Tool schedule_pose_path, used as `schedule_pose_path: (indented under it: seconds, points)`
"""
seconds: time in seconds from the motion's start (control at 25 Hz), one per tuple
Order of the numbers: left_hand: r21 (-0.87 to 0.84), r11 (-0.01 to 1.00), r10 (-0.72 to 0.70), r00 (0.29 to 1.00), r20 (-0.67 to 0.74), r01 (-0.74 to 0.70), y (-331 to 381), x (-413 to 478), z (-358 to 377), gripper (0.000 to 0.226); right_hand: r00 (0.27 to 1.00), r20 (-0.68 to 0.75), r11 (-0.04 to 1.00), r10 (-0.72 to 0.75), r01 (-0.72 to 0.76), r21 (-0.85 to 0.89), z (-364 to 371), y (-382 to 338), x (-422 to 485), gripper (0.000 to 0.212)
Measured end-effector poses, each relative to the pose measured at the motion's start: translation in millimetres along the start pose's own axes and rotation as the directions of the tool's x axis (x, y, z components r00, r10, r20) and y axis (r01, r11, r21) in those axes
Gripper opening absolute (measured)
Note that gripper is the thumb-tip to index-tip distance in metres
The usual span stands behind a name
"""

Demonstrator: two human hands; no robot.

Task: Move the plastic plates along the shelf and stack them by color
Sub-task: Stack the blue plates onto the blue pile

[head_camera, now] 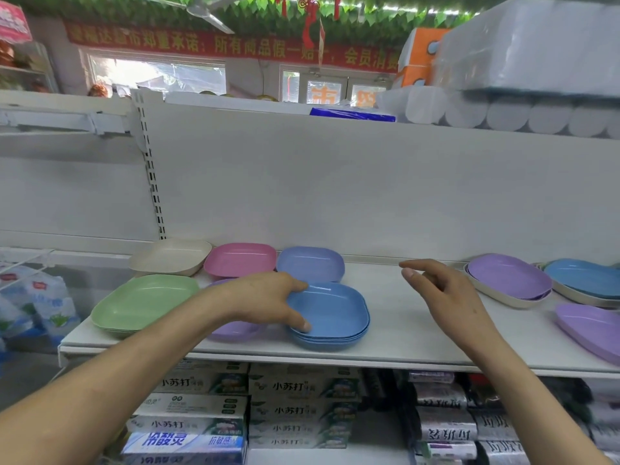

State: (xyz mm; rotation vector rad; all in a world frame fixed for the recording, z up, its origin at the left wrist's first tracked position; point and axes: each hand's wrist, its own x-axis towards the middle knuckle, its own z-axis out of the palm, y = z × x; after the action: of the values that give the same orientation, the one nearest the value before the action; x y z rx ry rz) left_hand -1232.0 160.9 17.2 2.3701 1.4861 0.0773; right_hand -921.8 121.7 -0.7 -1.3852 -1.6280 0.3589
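While we face the white shelf [419,333], its board carries all the plates, sorted at our left and mixed at our right. Largest of the sorted piles is the green stack [144,303] at the front left corner, and next the blue stack [335,313] near the middle front, nested rim in rim so that it takes little room. Behind them, against the back panel [335,182], 3 colours sit in a row: the beige plate [171,256], the pink plate [240,260] and the periwinkle plate [310,263], each just beside the next; we cannot tell how many lie in each. At the right, well apart from these, purple plates [510,278] lie nested on a beige one, a light blue plate [583,276] lies on another beige one, and a lone purple plate [590,327] runs out of view, so we judge that end not yet sorted. A lilac plate [235,330] shows partly under our left wrist, just beside the blue stack. Our left hand [268,300] clasps the blue stack's left edge, fingers over the far rim and thumb [303,325] on the near rim, a hold that would steady or slide the whole pile at once. Our right hand [443,293] hovers over bare shelf between the 2 groups, fingers loosely spread and holding nothing, most likely ready to fetch from the mixed end.
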Motion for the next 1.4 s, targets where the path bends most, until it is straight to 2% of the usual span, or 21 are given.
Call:
schedule_pose_path:
  seconds: [0.12,0.28,0.4,0.52,0.6,0.8,0.96,1.04,1.16,1.32,1.4]
  points:
    - [0.064,0.998,-0.025,0.999,0.036,0.023,2,6,-1,0.093,0.999,-0.034,1.000,0.003,-0.003,0.007,-13,7,1,0.013]
    - [0.147,0.987,-0.069,0.995,0.075,0.058,8,10,-6,0.089,0.995,-0.097,1.000,0.009,-0.010,-0.014,-44,25,0,0.012]
    - [0.192,0.980,-0.049,0.998,-0.049,0.057,28,21,-14,0.073,0.984,-0.173,0.999,0.042,-0.045,-0.015,-80,46,-1,0.013]
    - [0.155,0.987,0.085,0.959,-0.269,-0.044,68,49,-10,0.060,0.964,-0.250,0.988,0.087,-0.116,-0.101,-124,71,-6,0.016]
    - [0.089,0.985,0.168,0.924,-0.342,-0.146,100,73,0,0.058,0.948,-0.297,0.972,0.117,-0.171,-0.164,-151,90,-12,0.018]
    - [-0.022,0.949,0.290,0.896,-0.336,-0.315,176,128,35,0.059,0.923,-0.369,0.869,0.112,-0.271,-0.415,-214,142,-35,0.022]
    - [-0.043,0.914,0.369,0.871,-0.323,-0.404,223,157,67,0.058,0.919,-0.357,0.717,0.165,-0.360,-0.597,-255,175,-50,0.027]
    - [-0.065,0.911,0.368,0.874,-0.318,-0.407,239,169,80,0.058,0.917,-0.342,0.671,0.203,-0.385,-0.634,-262,182,-53,0.020]
    - [-0.087,0.921,0.334,0.885,-0.326,-0.380,250,184,92,0.057,0.923,-0.311,0.633,0.228,-0.383,-0.673,-260,187,-51,0.023]
    - [-0.129,0.941,0.248,0.897,-0.365,-0.312,258,195,95,0.050,0.920,-0.271,0.657,0.284,-0.392,-0.644,-253,188,-42,0.024]
    - [-0.173,0.943,0.193,0.893,-0.406,-0.283,260,199,94,0.048,0.918,-0.238,0.707,0.317,-0.396,-0.586,-252,191,-38,0.022]
